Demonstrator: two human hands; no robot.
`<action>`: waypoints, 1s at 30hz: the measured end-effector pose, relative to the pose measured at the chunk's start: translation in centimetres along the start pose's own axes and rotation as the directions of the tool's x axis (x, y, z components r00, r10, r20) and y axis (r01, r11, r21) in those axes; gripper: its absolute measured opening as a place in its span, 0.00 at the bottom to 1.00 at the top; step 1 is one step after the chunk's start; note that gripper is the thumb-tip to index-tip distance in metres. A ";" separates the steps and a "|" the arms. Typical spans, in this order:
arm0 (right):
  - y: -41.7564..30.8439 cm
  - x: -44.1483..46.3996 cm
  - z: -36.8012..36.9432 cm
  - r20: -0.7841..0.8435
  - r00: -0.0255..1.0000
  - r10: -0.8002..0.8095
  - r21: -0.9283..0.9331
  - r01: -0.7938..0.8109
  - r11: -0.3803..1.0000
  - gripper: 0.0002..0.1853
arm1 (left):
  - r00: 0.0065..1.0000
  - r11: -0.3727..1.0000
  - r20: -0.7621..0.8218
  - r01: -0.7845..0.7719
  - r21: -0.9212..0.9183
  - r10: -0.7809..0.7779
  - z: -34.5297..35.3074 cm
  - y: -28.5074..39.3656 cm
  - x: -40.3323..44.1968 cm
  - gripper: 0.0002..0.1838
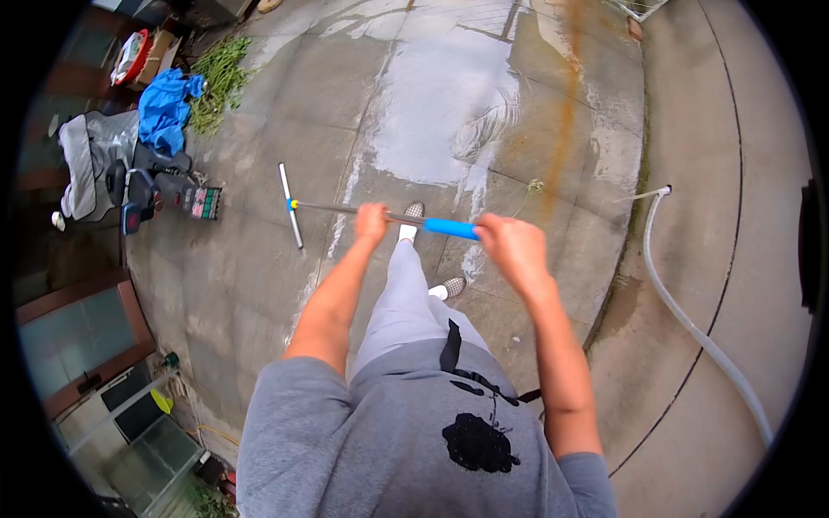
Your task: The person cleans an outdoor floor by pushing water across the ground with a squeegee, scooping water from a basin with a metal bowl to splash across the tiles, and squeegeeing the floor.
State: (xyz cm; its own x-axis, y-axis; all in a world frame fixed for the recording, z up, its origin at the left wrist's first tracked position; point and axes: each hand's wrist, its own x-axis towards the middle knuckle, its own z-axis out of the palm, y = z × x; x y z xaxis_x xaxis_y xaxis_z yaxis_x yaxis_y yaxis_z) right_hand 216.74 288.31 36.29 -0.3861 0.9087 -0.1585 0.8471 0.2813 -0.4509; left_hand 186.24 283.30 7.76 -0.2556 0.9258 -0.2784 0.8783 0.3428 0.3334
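Observation:
A squeegee with a metal pole and a blue grip (451, 229) is held across the front of my body. My left hand (371, 223) is closed round the bare metal part of the pole. Farther right, my right hand (515, 250) wraps the end of the blue grip. The long squeegee blade (291, 205) is at the left end of the pole, over the paved ground, joined by a yellow and blue piece. Whether the blade touches the ground cannot be told. Below the pole are my feet in checked shoes.
A wet, shiny patch (440, 104) lies on the paving ahead. A pale hose (691, 324) runs along the right. At the left stand a covered scooter (129, 177), a blue cloth (164, 110), cut green plants (218, 82) and a framed glass door (82, 341).

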 end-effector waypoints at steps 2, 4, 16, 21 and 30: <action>2.6 -0.1 -4.8 -0.033 0.979 0.199 -0.025 -0.200 0.979 0.09 | 0.995 0.990 0.004 -0.097 -0.106 0.098 -0.7 8.1 3.0 0.10; 4.0 -1.3 -10.0 -0.108 0.913 0.393 -0.048 -0.399 0.916 0.10 | 0.984 0.967 0.082 -0.140 -0.213 0.161 -0.9 16.0 5.0 0.08; -3.5 0.2 -23.1 -0.558 0.703 0.441 -0.349 -0.681 0.643 0.04 | 0.714 0.502 -0.119 -0.591 -0.632 0.690 -3.3 44.0 12.4 0.04; -6.3 3.6 -22.7 -0.574 0.739 0.352 -0.255 -0.570 0.781 0.02 | 0.654 0.517 -0.042 -0.634 -0.576 0.755 -7.6 39.6 15.6 0.05; -8.2 13.9 -20.4 -0.287 0.935 0.207 -0.054 -0.231 0.971 0.04 | 0.882 0.833 0.013 -0.441 -0.334 0.472 -16.6 19.0 20.7 0.14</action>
State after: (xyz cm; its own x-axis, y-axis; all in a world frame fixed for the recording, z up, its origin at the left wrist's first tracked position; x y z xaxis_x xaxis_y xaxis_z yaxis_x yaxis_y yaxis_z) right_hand 211.91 304.97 55.69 -0.0812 0.9966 0.0104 0.9318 0.0796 -0.3541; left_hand 190.91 311.65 23.27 0.1942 0.9758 -0.1002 0.7098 -0.0692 0.7010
